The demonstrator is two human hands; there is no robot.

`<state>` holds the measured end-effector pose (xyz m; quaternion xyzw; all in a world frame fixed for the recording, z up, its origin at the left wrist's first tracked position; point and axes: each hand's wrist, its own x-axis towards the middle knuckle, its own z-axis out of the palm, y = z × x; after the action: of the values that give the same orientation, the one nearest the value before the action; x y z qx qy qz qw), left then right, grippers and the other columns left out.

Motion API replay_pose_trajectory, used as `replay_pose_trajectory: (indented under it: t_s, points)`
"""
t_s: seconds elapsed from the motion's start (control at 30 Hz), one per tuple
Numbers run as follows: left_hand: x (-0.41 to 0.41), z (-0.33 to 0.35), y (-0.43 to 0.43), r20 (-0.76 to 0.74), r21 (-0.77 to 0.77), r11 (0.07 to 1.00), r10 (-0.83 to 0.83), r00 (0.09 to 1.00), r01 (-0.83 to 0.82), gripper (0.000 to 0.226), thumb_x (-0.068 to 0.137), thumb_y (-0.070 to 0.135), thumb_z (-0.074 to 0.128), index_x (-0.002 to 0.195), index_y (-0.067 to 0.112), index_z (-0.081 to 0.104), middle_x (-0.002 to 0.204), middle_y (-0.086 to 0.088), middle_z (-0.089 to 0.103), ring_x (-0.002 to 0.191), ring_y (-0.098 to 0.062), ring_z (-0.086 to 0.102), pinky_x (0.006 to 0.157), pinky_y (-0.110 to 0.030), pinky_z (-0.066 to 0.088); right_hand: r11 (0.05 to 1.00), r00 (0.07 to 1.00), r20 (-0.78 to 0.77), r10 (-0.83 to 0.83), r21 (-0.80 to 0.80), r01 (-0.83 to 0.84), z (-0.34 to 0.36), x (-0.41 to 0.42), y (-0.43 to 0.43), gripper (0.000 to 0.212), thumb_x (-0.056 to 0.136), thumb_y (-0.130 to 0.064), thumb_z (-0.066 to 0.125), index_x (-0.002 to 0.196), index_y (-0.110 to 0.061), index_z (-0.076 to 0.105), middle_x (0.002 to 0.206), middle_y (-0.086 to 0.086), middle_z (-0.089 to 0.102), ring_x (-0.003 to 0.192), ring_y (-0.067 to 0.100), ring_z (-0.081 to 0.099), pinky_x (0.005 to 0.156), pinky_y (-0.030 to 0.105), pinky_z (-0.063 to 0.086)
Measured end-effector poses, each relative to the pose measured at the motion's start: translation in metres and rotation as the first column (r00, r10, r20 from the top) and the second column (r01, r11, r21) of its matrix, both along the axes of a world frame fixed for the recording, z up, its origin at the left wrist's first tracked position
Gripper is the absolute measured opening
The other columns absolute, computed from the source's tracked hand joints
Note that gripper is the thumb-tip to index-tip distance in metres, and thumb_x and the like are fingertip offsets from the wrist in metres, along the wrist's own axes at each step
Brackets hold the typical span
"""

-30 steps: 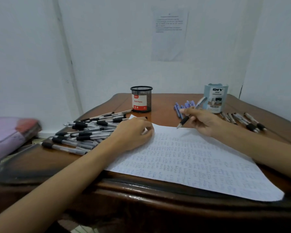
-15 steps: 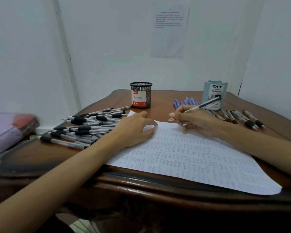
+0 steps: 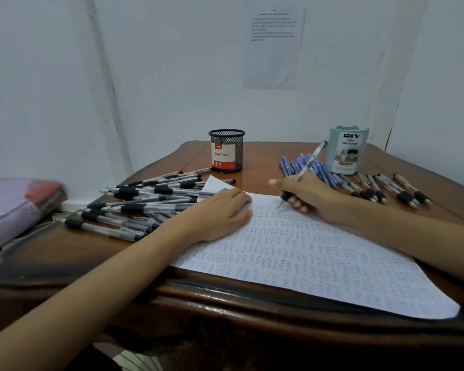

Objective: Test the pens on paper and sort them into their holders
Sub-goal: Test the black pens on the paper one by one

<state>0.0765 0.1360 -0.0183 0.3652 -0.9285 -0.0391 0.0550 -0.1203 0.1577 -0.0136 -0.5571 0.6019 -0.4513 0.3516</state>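
Swung upright since a moment ago, the black-grip pen (image 3: pixel 310 162) pinched in the right hand (image 3: pixel 311 195) meets the paper (image 3: pixel 319 258), which the relaxed left hand (image 3: pixel 217 212) presses flat.

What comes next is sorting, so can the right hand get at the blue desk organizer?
Probably yes: the blue desk organizer stands just beyond the right hand, with only flat-lying blue pens between.

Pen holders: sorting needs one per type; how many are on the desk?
2: the black mesh cup at back centre, the light blue organizer at back right; none seems hidden.
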Motion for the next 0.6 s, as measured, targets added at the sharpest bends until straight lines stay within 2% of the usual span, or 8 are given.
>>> replay_pose_trajectory:
  t_s: [0.1, 0.23, 0.3, 0.43, 0.6]
  points:
    - [-0.001, 0.001, 0.002, 0.032, 0.021, 1.0, 0.008, 0.999, -0.009, 0.049, 0.101, 0.038, 0.025, 0.145, 0.016, 0.026, 0.15, 0.001, 0.029, 0.135, -0.01, 0.028, 0.107, -0.024, 0.02, 0.998, 0.999, -0.017, -0.041, 0.037, 0.041, 0.002, 0.003, -0.006, 0.033, 0.088, -0.02, 0.064, 0.061, -0.012, 0.046, 0.049, 0.001, 0.041, 0.029, 0.004, 0.034, 0.031, 0.015, 0.029]
    - [0.0, 0.002, 0.005, 0.078, 0.057, 0.998, 0.021, 0.997, -0.025, 0.058, 0.099, 0.046, 0.021, 0.15, 0.02, 0.014, 0.157, 0.004, 0.013, 0.142, -0.011, 0.016, 0.112, -0.025, 0.012, 0.987, 0.998, -0.037, -0.044, -0.159, 0.038, -0.006, 0.012, -0.011, 0.04, 0.087, -0.01, 0.063, 0.054, -0.012, 0.04, 0.045, 0.005, 0.04, 0.03, 0.007, 0.034, 0.033, 0.018, 0.028]
    - [0.0, 0.002, 0.006, 0.088, 0.072, 0.997, 0.035, 0.996, -0.041, 0.06, 0.098, 0.05, 0.02, 0.15, 0.022, 0.01, 0.158, 0.006, 0.008, 0.143, -0.01, 0.012, 0.113, -0.026, 0.009, 0.979, 0.997, -0.06, -0.055, -0.201, 0.042, -0.008, 0.013, -0.012, 0.041, 0.086, -0.004, 0.06, 0.052, -0.012, 0.038, 0.041, 0.003, 0.038, 0.028, 0.006, 0.032, 0.032, 0.017, 0.026]
    - [0.0, 0.002, 0.007, 0.096, 0.077, 0.996, 0.036, 0.995, -0.043, 0.061, 0.097, 0.051, 0.02, 0.15, 0.022, 0.009, 0.158, 0.006, 0.007, 0.143, -0.01, 0.011, 0.113, -0.027, 0.009, 0.97, 0.995, -0.056, -0.083, -0.234, 0.068, -0.008, 0.012, -0.014, 0.043, 0.083, 0.006, 0.052, 0.049, -0.012, 0.033, 0.033, -0.007, 0.029, 0.026, 0.001, 0.027, 0.031, 0.011, 0.023]
    - [-0.001, 0.003, 0.007, 0.094, 0.082, 0.995, 0.053, 0.994, -0.061, 0.061, 0.097, 0.051, 0.02, 0.15, 0.024, 0.009, 0.158, 0.007, 0.007, 0.143, -0.01, 0.012, 0.113, -0.028, 0.01, 0.973, 0.993, -0.114, -0.038, -0.231, 0.011, -0.01, 0.012, -0.013, 0.041, 0.083, 0.005, 0.055, 0.05, -0.011, 0.036, 0.043, 0.003, 0.033, 0.028, 0.001, 0.03, 0.034, 0.009, 0.028]
